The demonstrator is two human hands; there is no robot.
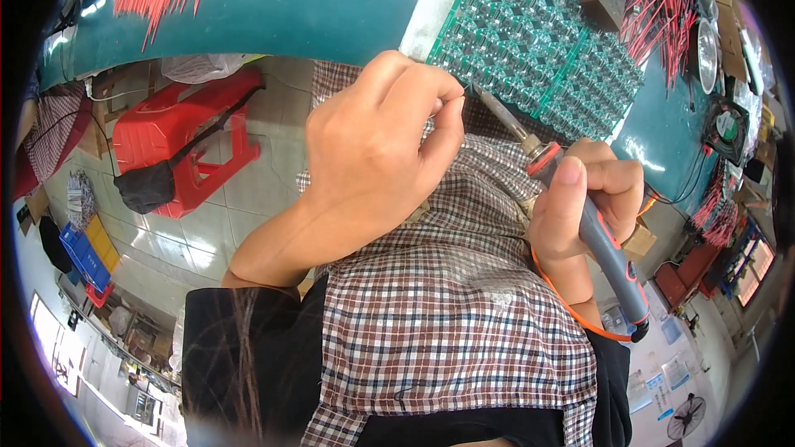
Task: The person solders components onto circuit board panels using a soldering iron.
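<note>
Right hand (584, 203) clamped pen-style on soldering iron (580, 215), tip aimed at green circuit-board panel (538, 41); left hand (381, 141) pinched shut at panel's edge, seemingly feeding something unseen.

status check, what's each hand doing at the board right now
Left hand pinched shut at green circuit board panel edge, contents hidden. Right hand gripping soldering iron, tip at board. Nothing blocking.

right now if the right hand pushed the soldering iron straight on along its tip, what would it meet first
Probably the green panel of circuit boards: the right hand aims the grey-and-orange soldering iron up-left at its near edge, by the left hand fingertips. Depth is unclear.
</note>
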